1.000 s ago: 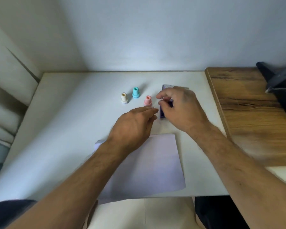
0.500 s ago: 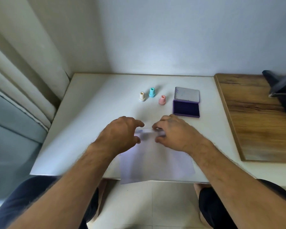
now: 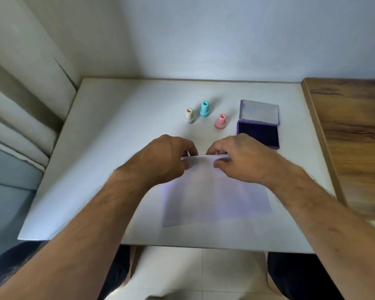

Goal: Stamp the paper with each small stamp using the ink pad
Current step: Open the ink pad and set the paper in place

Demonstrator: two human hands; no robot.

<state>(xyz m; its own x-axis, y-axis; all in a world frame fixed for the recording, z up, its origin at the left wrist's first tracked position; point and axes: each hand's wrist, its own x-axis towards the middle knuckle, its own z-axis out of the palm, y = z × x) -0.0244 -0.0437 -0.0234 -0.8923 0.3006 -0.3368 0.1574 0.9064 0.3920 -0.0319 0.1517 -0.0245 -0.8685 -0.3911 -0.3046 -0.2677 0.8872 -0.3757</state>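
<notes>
Paper [image 3: 214,195] far edge pinched by left hand [image 3: 160,161] and right hand [image 3: 240,161].

From my feed the bench [image 3: 117,148] is plain white. Paper [image 3: 214,198] looks pale lilac-white, no marks I can see. Three stamps: cream one [image 3: 189,115], teal one [image 3: 204,108], pink one [image 3: 220,121]. Ink pad [image 3: 257,134] is dark purple in a lighter purple case, lid grey inside. Brown woodgrain board [image 3: 351,131] along the right edge.

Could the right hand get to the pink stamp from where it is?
Probably yes: the pink stamp stands upright with bare table before it, but the right hand now pinches the paper.
</notes>
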